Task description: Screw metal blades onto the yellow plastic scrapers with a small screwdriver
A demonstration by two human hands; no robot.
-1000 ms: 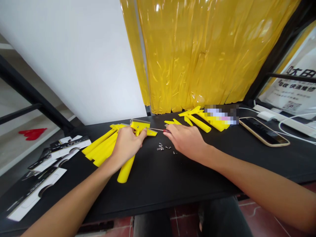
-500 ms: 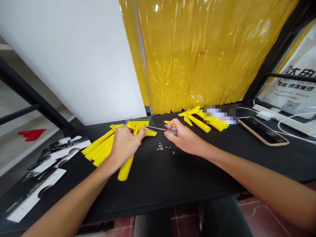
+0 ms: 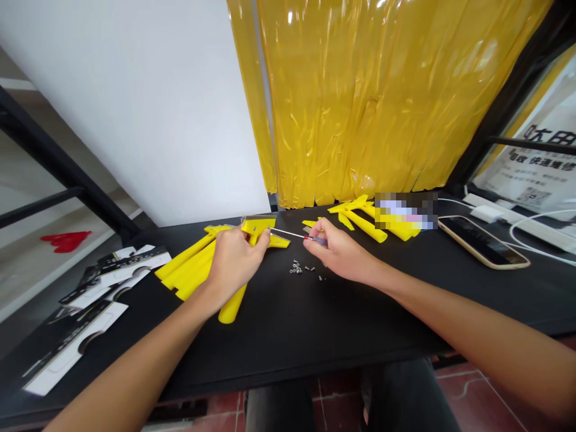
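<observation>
My left hand is closed around a yellow plastic scraper, whose wide head points away from me and whose handle slants toward me. A screw shows on the head. In my right hand is a screwdriver, gripped by its clear handle with red and purple. Its thin shaft reaches left, and the tip meets the scraper's head near my left thumb. Several small screws and nuts lie on the black table between my hands. More yellow scrapers are lined up left of my left hand.
Further yellow pieces lie at the back right beside a blurred-out patch. A phone, a white power strip and cables are on the right. Black-and-white cards spread over the left of the table. A yellow strip curtain hangs behind.
The whole view has shifted slightly, so everything appears a little further right. Both hands keep their holds, and the screwdriver tip stays at the scraper's head.
</observation>
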